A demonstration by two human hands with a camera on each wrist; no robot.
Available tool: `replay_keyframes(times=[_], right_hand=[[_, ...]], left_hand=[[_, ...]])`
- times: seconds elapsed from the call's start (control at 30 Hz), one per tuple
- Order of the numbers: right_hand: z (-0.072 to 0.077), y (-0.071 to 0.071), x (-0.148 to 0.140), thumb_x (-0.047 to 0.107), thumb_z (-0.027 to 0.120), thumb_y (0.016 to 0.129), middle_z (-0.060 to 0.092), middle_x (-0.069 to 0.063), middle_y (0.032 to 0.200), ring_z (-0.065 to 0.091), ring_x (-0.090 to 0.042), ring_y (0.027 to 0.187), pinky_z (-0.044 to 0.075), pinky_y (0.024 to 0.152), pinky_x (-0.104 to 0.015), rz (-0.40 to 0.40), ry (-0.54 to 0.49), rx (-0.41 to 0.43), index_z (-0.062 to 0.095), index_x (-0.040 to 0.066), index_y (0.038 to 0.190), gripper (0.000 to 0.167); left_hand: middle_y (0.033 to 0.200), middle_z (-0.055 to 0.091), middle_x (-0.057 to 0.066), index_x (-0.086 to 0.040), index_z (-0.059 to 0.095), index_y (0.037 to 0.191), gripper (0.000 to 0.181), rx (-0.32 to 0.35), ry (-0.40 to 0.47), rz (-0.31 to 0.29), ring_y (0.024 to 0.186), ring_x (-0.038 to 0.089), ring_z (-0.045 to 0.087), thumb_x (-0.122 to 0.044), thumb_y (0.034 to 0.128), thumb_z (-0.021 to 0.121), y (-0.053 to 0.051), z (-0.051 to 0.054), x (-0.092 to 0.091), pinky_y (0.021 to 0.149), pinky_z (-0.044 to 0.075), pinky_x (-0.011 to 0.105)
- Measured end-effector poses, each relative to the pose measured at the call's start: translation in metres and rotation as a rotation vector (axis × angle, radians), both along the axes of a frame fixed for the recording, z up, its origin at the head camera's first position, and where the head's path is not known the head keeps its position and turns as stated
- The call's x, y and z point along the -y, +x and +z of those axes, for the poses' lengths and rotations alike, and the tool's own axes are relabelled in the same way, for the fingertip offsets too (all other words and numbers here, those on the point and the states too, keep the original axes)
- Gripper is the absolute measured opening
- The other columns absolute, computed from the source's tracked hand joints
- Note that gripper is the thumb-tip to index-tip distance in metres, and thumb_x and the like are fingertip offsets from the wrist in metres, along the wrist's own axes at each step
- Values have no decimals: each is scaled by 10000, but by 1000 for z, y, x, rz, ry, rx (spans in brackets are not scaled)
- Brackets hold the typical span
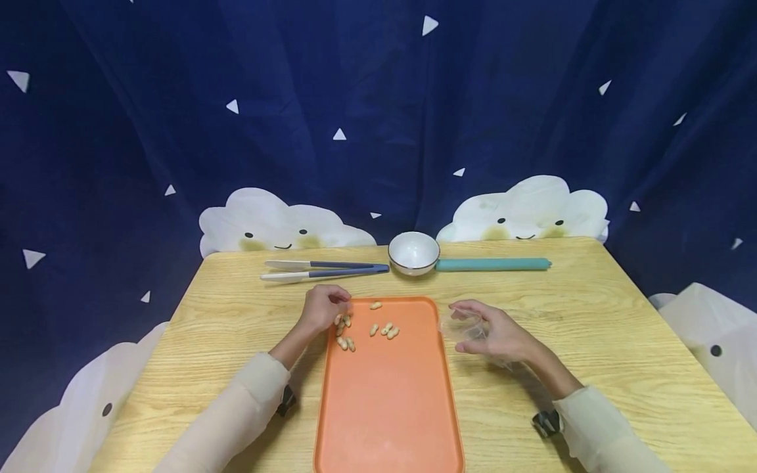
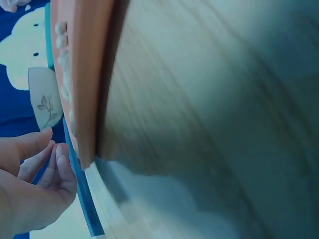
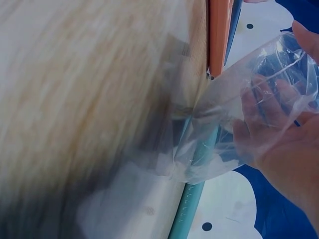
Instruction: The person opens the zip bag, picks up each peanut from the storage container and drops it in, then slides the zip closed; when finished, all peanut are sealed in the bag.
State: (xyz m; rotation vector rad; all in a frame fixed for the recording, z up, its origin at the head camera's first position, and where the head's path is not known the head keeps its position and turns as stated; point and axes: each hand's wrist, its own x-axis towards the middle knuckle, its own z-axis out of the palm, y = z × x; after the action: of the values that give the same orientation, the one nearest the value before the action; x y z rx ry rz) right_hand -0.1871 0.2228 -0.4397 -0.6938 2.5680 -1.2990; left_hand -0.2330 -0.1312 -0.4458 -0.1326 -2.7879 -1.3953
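Note:
Several peanuts in their shells (image 1: 387,328) lie on the far part of an orange tray (image 1: 390,407), some bunched by its left rim. My left hand (image 1: 324,307) is at the tray's far left corner, close to those peanuts. In the left wrist view its fingers (image 2: 65,169) bend loosely toward the thumb, and nothing shows between them. To the right of the tray, my right hand (image 1: 497,335) holds a clear plastic bag (image 3: 219,109), thumb and fingers spread apart. Several fingers show through the film in the right wrist view; whether they are inside or behind it I cannot tell.
Behind the tray stands a white bowl (image 1: 414,251) with a dark rim. Left of it lie blue-and-white tongs (image 1: 337,270), and to its right a teal stick (image 1: 493,264). A dark blue curtain (image 1: 378,98) hangs beyond the wooden table (image 1: 236,315).

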Motion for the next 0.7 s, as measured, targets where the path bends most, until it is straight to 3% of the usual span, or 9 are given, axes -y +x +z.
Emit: replay_keyframes(times=[0.13,0.3,0.53,0.7], right_hand=[[1,0,0,277,796,757,609,-107,1264,534,-351,1202,401,962,-608,-3,4,-2,478,112,1351,693],[2,0,0,263,798,755,609,-110,1261,529,-358,1202,417,948,-594,0,-1,2,475,103,1355,700],[2,1,1,253,798,755,606,-133,1263,524,-365,1206,412,955,-591,2,-11,10,475,92,1351,697],[1,1,0,240,798,754,604,-152,1264,526,-370,1204,397,965,-607,8,-19,1,476,81,1348,695]], left_hand=[[784,700,92,-24,736,845,49,-1,-48,21,732,177,624,-45,801,728,-2,-4,4,639,492,262],[746,701,92,-13,736,816,35,-48,-94,27,700,176,627,-35,789,737,-5,-8,6,616,498,265],[713,705,99,-3,726,772,18,-111,-149,-7,665,189,647,11,781,719,-6,-13,5,617,525,300],[730,712,83,-5,719,760,49,-105,-229,-37,710,207,664,-15,807,710,-6,-12,0,667,539,332]])
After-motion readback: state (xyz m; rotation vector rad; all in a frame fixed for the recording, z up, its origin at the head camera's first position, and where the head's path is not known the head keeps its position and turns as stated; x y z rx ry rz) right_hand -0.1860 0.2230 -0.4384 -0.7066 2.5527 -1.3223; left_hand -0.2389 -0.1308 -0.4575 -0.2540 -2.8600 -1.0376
